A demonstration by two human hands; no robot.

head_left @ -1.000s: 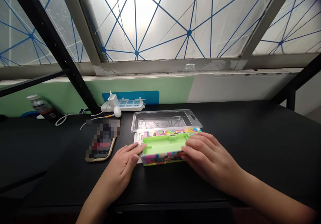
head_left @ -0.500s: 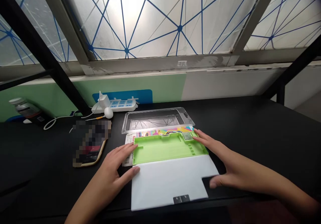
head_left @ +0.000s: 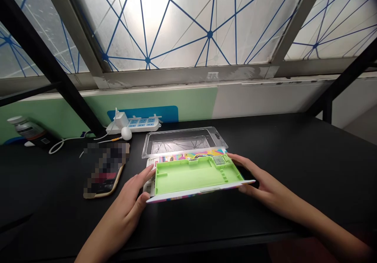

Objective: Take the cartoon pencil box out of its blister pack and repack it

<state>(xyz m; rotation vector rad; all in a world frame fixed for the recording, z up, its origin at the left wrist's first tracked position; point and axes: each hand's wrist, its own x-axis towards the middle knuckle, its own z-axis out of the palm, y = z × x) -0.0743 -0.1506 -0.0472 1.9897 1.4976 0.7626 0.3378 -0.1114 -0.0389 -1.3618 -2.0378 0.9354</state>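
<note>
Two hands — left [head_left: 123,200], right [head_left: 262,190] — clasp a pencil case [head_left: 191,176].

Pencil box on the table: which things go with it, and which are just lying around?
Part of the job:
- pencil box, in the left hand and right hand
- clear plastic pack
- printed card

Just lying around:
- phone
- power strip
- bottle

Pencil case [head_left: 191,178]: lime-green inner tray, white lid edge, pink & multicolour print along bottom front. Printed panel [head_left: 188,155] behind it: yellow, pink, blue. Bench [head_left: 294,157] matte black. Upper frame: frosted white window panes [head_left: 176,23] w/ blue lines in star-like web. Wall [head_left: 153,100]: mint green left, off-white right. Blue patch [head_left: 171,114] behind white power strip [head_left: 135,124].
</note>
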